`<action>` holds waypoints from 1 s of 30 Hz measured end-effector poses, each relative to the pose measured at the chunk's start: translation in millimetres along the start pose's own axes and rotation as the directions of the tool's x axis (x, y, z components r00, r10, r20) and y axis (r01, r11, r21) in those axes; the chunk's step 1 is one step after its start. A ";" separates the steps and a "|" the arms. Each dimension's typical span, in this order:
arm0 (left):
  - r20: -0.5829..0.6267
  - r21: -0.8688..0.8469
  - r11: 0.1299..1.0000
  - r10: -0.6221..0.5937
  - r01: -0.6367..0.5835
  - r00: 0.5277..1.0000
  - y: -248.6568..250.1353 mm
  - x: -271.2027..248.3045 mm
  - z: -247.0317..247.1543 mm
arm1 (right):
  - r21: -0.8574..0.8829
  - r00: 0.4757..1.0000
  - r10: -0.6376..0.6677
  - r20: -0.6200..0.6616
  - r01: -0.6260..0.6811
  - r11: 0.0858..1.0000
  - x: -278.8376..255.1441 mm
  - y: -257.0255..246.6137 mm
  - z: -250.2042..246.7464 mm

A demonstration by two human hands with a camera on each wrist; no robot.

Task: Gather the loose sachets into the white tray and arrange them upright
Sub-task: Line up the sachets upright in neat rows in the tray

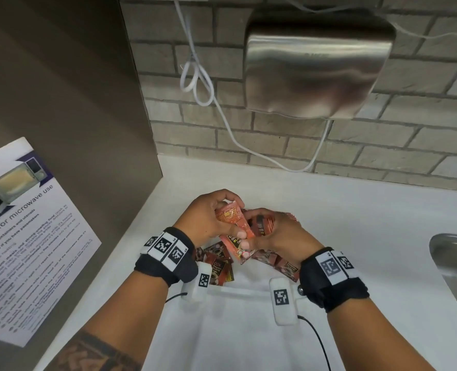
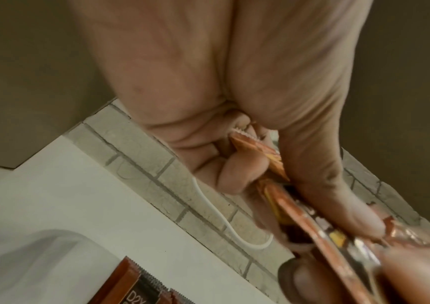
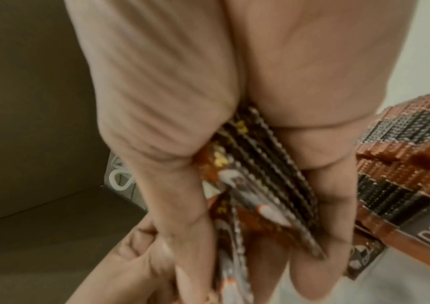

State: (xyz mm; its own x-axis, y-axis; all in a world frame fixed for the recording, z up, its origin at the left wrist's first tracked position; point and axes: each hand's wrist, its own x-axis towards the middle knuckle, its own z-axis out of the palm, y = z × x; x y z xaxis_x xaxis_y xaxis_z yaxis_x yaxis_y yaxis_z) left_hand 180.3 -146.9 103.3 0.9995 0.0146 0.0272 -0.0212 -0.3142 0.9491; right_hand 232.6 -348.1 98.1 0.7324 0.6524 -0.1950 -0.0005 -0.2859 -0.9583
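- White desk (image 1: 355, 210) against a brick wall (image 1: 382, 145); steel sink (image 1: 454, 266) at its right edge.
- White tray (image 1: 235, 317) at the near edge holds sachets (image 1: 218, 269).
- Left hand (image 1: 208, 218) fingers clamp an orange sachet (image 1: 232, 223); right hand (image 1: 278, 234) fingers clamp a sachet bundle (image 1: 264, 226).

Both forearms are bare, with no sleeves in view. Each wrist wears a wide black fabric band; the left band (image 1: 165, 266) and the right band (image 1: 334, 282) each carry a row of white square tags printed with black block patterns. A white rounded camera pod hangs at the inner side of each wrist, the left pod (image 1: 199, 282) and the right pod (image 1: 283, 301), each with one printed tag, and a thin black cable (image 1: 317, 341) trails from the right one. A dark patterned tattoo (image 1: 93, 354) marks the left forearm.
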 end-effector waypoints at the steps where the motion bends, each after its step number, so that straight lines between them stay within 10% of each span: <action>1: 0.010 0.010 1.000 -0.004 0.004 1.000 1.5 1.1 1.3 | -0.001 0.999 0.012 0.048 -0.012 1.000 -0.8 -1.8 2.8; 14: -0.080 -0.005 0.989 0.145 -0.146 0.986 -10.4 -5.5 -5.3 | 0.620 0.982 0.137 -0.132 -0.026 0.784 1.8 3.4 22.4; 20: -0.044 -0.318 0.938 0.130 -0.137 0.991 -15.7 -17.7 0.0 | 0.634 0.982 0.089 -0.166 0.037 0.773 6.3 1.9 29.3; 30: -0.149 -0.255 0.966 -0.082 0.041 0.985 -23.2 -18.8 -12.1 | 0.555 0.960 0.028 -0.278 0.137 0.821 9.6 3.9 33.0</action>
State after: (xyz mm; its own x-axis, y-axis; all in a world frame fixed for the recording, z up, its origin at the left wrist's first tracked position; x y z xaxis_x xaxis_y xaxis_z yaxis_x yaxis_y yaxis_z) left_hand 161.7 -128.4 84.5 0.9833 0.1818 -0.0038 0.0150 -0.0606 0.9980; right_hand 217.1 -319.8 85.6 0.8927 0.4227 -0.1561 -0.2779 0.2439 -0.9291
